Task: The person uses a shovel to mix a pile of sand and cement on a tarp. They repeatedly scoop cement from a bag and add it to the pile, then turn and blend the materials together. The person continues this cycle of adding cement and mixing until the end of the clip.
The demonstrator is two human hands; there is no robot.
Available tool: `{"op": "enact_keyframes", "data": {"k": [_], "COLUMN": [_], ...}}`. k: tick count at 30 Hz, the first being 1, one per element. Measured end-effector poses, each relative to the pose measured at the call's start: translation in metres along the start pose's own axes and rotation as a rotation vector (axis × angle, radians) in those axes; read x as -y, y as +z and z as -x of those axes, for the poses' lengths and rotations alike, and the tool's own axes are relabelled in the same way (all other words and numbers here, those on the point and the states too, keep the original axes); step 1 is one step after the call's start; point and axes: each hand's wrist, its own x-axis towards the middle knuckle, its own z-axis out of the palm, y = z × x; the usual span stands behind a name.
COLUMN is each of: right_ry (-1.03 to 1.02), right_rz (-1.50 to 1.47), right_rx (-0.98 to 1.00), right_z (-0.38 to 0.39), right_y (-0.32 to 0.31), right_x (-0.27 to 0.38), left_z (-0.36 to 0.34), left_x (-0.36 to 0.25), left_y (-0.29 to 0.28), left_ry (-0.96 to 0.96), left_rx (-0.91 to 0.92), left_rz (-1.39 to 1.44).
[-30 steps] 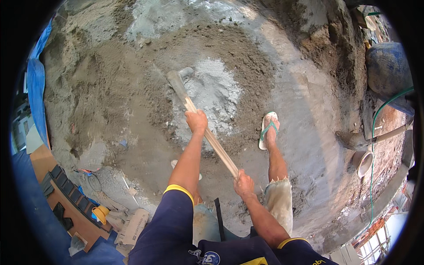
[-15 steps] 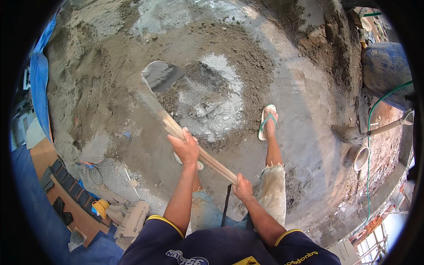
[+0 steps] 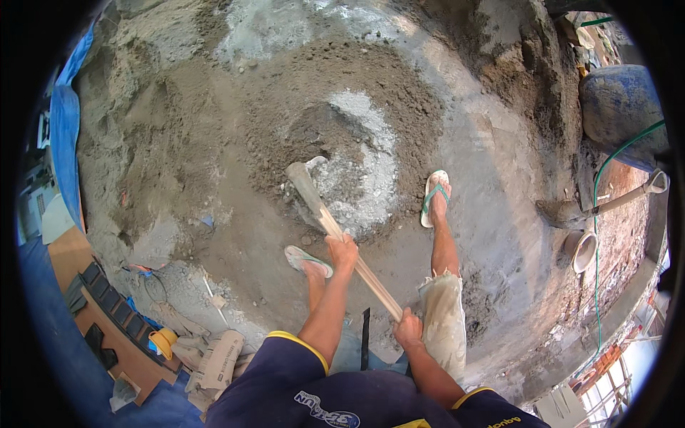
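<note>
Both hands are closed round the wooden handle of a hoe (image 3: pixel 374 283). My left hand (image 3: pixel 342 251) grips it about midway, and my right hand (image 3: pixel 409 328) holds it close to the end by my right thigh. The hoe's head points away to the upper left and sits low at the near-left edge of a mound of brown sandy mix (image 3: pixel 278 135). Part of its blade is hidden there. Light grey powder (image 3: pixel 374 157) lies in a curved patch within the mound, right of the hoe's head. My feet in flip-flops stand on the near side.
At the right lie a shovel (image 3: pixel 606 207), a round pot-like container (image 3: pixel 581 253), a green hose (image 3: pixel 598 285) and a blue drum (image 3: pixel 621 107). To the lower left are a yellow hard hat (image 3: pixel 164 341), paper sacks (image 3: pixel 220 359) and a blue tarp (image 3: pixel 64 128).
The hoe's head has come down and toward me, from raised above the mound to its near-left edge. Both hands have shifted right and a little nearer, still gripping the handle.
</note>
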Motion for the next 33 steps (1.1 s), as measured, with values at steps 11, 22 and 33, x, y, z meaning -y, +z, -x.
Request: {"op": "enact_keyframes", "data": {"k": [11, 22, 33], "right_ry": [-0.363, 0.020, -0.422], "right_rz": [-0.015, -0.080, 0.341], "right_rx": [-0.127, 0.201, -0.053], "right_z": [-0.100, 0.013, 0.030], "right_y": [-0.085, -0.163, -0.336], "right_x": [0.070, 0.095, -0.027], "left_z": [-0.020, -0.048, -0.018], "left_x": [-0.101, -0.042, -0.149], "left_y": [-0.101, 0.058, -0.022], "left_ry": [0.445, -0.293, -0.447], "left_rx": [-0.460, 0.469, 0.552], "left_rz": [0.454, 0.326, 1.136]}}
